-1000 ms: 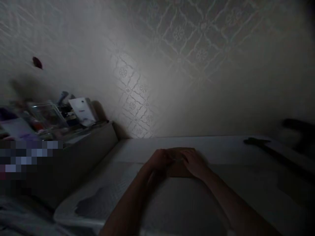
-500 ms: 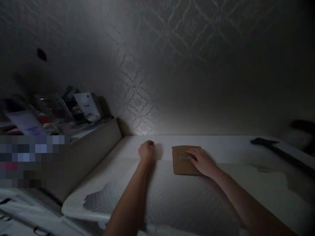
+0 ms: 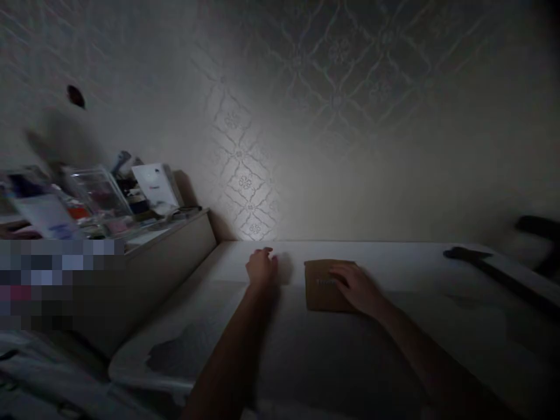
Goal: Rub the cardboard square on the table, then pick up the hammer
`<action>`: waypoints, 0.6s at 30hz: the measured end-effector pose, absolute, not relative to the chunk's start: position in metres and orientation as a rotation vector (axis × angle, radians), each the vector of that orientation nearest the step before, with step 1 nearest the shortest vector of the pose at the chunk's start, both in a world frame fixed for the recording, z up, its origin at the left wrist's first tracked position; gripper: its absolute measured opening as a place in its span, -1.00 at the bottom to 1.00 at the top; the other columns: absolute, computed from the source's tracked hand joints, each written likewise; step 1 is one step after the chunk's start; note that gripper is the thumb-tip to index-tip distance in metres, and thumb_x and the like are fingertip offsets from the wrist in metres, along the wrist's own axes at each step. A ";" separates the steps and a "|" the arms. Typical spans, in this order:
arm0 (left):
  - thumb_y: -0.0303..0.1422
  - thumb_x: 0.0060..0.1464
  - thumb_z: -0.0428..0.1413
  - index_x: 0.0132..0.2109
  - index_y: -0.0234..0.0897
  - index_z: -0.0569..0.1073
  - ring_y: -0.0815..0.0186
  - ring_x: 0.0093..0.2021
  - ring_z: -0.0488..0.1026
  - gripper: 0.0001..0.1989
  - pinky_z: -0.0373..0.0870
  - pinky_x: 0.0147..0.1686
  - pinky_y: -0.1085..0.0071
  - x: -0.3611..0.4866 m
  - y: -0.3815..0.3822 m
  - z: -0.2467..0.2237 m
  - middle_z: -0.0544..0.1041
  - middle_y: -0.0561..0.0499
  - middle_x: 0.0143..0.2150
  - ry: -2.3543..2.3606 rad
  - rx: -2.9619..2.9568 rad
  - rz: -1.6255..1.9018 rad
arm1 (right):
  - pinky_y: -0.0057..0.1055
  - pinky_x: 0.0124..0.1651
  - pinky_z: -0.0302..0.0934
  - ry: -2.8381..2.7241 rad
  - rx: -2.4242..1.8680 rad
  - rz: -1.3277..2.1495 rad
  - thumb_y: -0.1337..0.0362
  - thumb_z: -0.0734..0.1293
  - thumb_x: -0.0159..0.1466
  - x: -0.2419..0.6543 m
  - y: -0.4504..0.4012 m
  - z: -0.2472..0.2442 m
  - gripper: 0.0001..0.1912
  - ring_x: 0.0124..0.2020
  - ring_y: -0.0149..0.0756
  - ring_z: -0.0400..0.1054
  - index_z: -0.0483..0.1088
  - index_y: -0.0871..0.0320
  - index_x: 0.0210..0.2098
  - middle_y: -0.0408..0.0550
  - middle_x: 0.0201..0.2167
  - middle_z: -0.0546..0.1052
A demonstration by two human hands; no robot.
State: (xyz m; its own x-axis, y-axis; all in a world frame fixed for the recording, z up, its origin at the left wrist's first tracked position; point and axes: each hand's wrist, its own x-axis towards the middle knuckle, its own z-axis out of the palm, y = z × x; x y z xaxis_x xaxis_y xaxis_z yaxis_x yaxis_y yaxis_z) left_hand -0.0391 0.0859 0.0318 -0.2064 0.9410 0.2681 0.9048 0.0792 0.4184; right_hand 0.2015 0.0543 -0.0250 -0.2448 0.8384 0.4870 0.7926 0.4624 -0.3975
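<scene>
A flat brown square thing, like a cardboard box or a notebook [image 3: 324, 297], lies on the white table, with faint pale lettering on its face. My right hand [image 3: 356, 286] rests across its right side, fingers stretched over the surface and not wrapped around it. To the left, apart from the brown square, my left hand [image 3: 261, 267] is at the table with its fingers loosely bent. A small gap shows between its finger and thumb, and I see nothing in it. The dim light hides the finer details.
A raised white cabinet [image 3: 175, 251] on the left bears a white box [image 3: 156, 184], a clear plastic case [image 3: 100, 189] and other clutter. A dark strap-like thing [image 3: 494, 271] lies at the right. The patterned wall [image 3: 350, 175] rises behind the white table [image 3: 402, 256].
My left hand's fingers have loosened a little from a more closed shape. My right hand and the brown square look nearly unmoved. The wall appears brighter and the foreground darker.
</scene>
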 end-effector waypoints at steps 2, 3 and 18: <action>-0.32 0.09 0.04 0.03 -0.23 0.42 0.29 -0.14 0.44 -0.66 0.33 -0.11 0.41 -0.025 0.079 0.036 0.52 -0.04 -0.08 1.813 2.146 0.770 | -0.17 0.11 0.13 -2.060 -1.346 0.097 0.40 0.21 0.19 0.201 0.054 -0.024 -0.71 0.01 -0.20 0.29 0.46 0.15 -0.13 0.04 -0.06 0.47; -0.31 0.07 0.05 0.02 -0.23 0.43 0.32 -0.18 0.45 -0.65 0.33 -0.14 0.45 -0.017 0.075 0.038 0.53 -0.02 -0.10 1.605 2.229 0.737 | -0.18 0.11 0.12 -2.065 -1.336 0.097 0.41 0.21 0.19 0.201 0.054 -0.024 -0.70 0.02 -0.21 0.28 0.45 0.15 -0.13 0.03 -0.05 0.47; -0.38 0.02 0.02 -0.22 -0.25 0.54 0.26 -0.24 0.47 -0.77 0.33 -0.20 0.44 0.014 0.055 0.028 0.58 -0.04 -0.26 1.439 2.475 0.482 | -0.18 0.14 0.09 -2.086 -1.333 0.102 0.38 0.20 0.21 0.202 0.056 -0.026 -0.69 0.04 -0.22 0.27 0.44 0.13 -0.09 0.00 -0.04 0.47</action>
